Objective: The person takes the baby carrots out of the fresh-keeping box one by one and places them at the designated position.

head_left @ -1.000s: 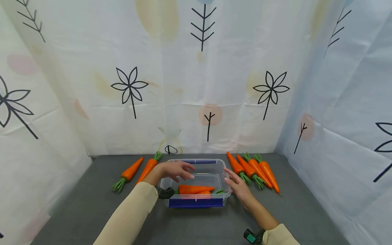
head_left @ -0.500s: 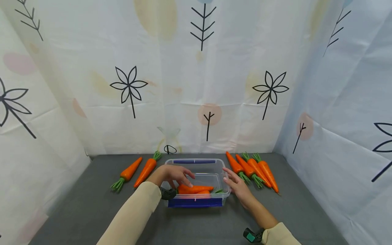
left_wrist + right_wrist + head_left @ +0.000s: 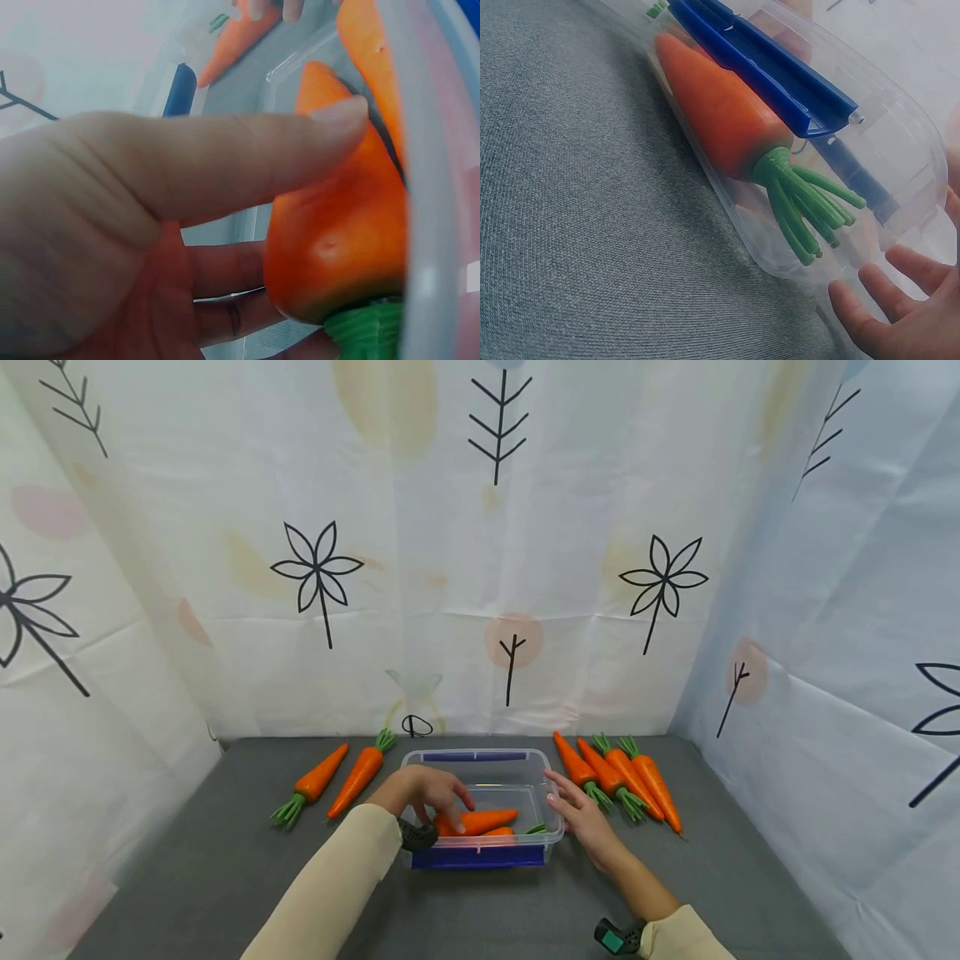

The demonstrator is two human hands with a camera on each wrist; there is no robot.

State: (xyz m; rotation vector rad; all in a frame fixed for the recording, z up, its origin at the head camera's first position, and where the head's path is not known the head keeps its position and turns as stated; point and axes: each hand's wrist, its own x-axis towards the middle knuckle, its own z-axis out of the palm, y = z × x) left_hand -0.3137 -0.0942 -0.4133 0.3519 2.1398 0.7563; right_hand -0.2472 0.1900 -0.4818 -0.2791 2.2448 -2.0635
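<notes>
A clear plastic box (image 3: 538,840) with blue latches stands open in the middle of the table. Inside it my left hand (image 3: 427,792) grips an orange carrot (image 3: 491,820) with a green top. In the left wrist view the thumb lies across this carrot (image 3: 337,247) and the fingers are behind it. A second carrot (image 3: 724,109) lies along the box's near wall, its green top toward the right end. My right hand (image 3: 588,825) rests at the box's right side with fingers spread and relaxed, holding nothing.
Two carrots (image 3: 321,777) lie on the grey table (image 3: 480,918) left of the box. Several more carrots (image 3: 622,777) form a group to its right, close to my right hand. A patterned white curtain (image 3: 450,568) hangs behind and on both sides.
My left hand has lowered into the box and taken hold of the carrot, which has turned slightly, its tip now a little higher. The right hand has stayed at the box's side.
</notes>
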